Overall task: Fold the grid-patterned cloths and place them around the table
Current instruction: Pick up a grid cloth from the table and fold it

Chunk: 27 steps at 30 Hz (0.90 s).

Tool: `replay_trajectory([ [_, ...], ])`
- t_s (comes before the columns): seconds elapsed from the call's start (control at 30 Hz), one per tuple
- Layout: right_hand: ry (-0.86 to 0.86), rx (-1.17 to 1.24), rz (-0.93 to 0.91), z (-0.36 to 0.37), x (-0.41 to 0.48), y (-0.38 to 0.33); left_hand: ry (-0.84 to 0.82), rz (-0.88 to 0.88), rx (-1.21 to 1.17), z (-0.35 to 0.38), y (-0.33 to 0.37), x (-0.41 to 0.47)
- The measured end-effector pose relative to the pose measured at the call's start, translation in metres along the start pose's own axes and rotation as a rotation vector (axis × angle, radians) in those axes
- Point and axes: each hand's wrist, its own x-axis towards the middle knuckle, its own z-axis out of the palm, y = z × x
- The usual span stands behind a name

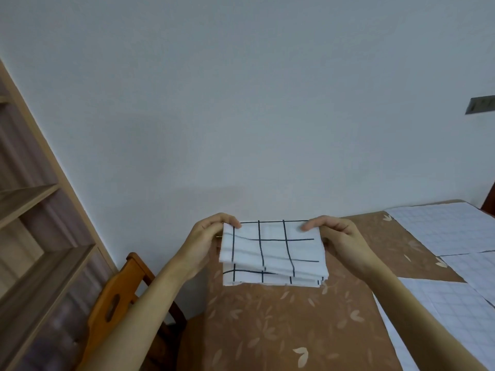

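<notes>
Soft, even, dimmish indoor light; faint shadows, no glare; wide-angle bending at edges, slightly soft focus throughout

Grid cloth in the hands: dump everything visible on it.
The grid-patterned cloth is white fabric with thin dark lines, folded into a layered rectangle, lower layers showing at its near edge. It hangs over the brown leaf-print tablecloth; contact there is unclear. The left hand pinches its top-left corner, the right hand its top-right corner.

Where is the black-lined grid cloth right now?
In the head view the folded grid cloth is at centre, pinched at its top corners by the left hand and right hand, over the brown tablecloth.
</notes>
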Motion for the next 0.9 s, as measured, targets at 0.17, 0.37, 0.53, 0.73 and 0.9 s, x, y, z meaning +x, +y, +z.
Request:
replay_trajectory([
  [0.17, 0.031, 0.028, 0.055, 0.001, 0.001, 0.0, -0.027, 0.017, 0.066, 0.001, -0.003, -0.003],
  [0.37, 0.068, -0.063, 0.126, 0.005, -0.001, 0.016, 0.174, 0.129, 0.148, 0.006, -0.017, -0.002],
  [0.53, -0.022, -0.037, 0.183, 0.016, -0.005, 0.021, 0.184, 0.143, 0.062, 0.01, -0.019, -0.003],
  [0.73, 0.051, -0.053, 0.138, 0.017, 0.003, 0.028, 0.038, 0.104, 0.419, 0.0, -0.03, 0.002],
  [0.9, 0.126, 0.029, 0.112, 0.016, 0.016, 0.033, -0.127, -0.022, 0.443, -0.002, -0.035, 0.007],
])
